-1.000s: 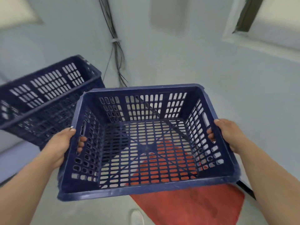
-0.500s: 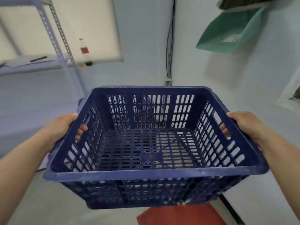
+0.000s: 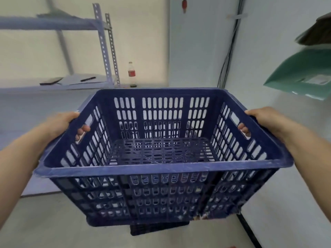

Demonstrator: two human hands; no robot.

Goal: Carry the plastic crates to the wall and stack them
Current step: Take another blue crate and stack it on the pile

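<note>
I hold a dark blue slotted plastic crate (image 3: pixel 163 169) up in front of me, empty and roughly level. My left hand (image 3: pixel 62 122) grips its left handle slot, with fingertips showing through the slot. My right hand (image 3: pixel 263 120) grips the right handle slot the same way. Below the crate's bottom edge a dark piece of another crate (image 3: pixel 157 229) shows on the floor; most of it is hidden.
A white wall (image 3: pixel 200 51) with black cables (image 3: pixel 227 56) stands ahead. A metal shelf rack (image 3: pixel 105 49) is at the left, with a red-labelled bottle (image 3: pixel 132 73) beside it. A green sheet (image 3: pixel 304 76) juts in from the right wall.
My view has risen from the floor toward the wall and swung left. The red mat and the second crate at the left have left the view. Both hands keep their grip.
</note>
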